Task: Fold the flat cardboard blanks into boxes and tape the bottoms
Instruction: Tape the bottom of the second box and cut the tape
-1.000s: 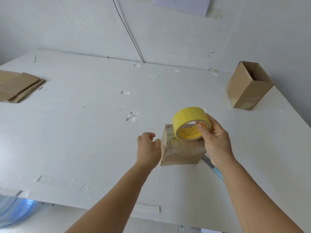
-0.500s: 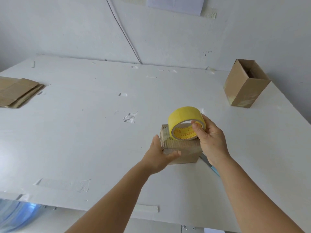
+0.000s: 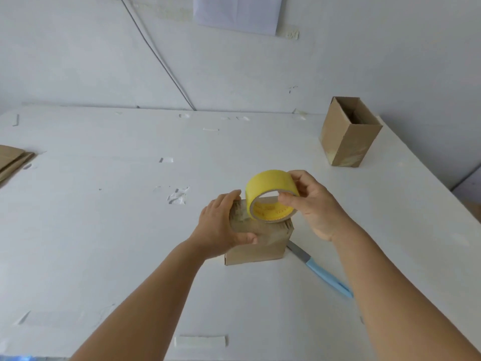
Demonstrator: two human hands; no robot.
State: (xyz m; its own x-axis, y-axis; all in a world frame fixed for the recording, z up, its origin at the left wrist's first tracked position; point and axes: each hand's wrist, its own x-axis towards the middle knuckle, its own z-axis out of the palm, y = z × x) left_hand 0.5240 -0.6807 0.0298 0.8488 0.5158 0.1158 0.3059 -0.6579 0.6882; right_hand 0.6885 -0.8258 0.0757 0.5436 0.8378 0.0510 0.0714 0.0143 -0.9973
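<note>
Head view: left hand (image 3: 221, 227) clamped around the small cardboard box (image 3: 257, 243) on the white tabletop (image 3: 104, 230), fingers (image 3: 234, 196) curled over its far top edge, thumb pressed on the taped top. Right hand (image 3: 312, 204) pinching the yellow tape roll (image 3: 268, 188), thumb inside the core, fingers over the outer rim, roll resting on the box top just right of the left fingers. Blue-handled knife (image 3: 320, 272) flat below the right fingers. Finished open box (image 3: 348, 134) well beyond them; flat blanks (image 3: 13, 160) far left.
</note>
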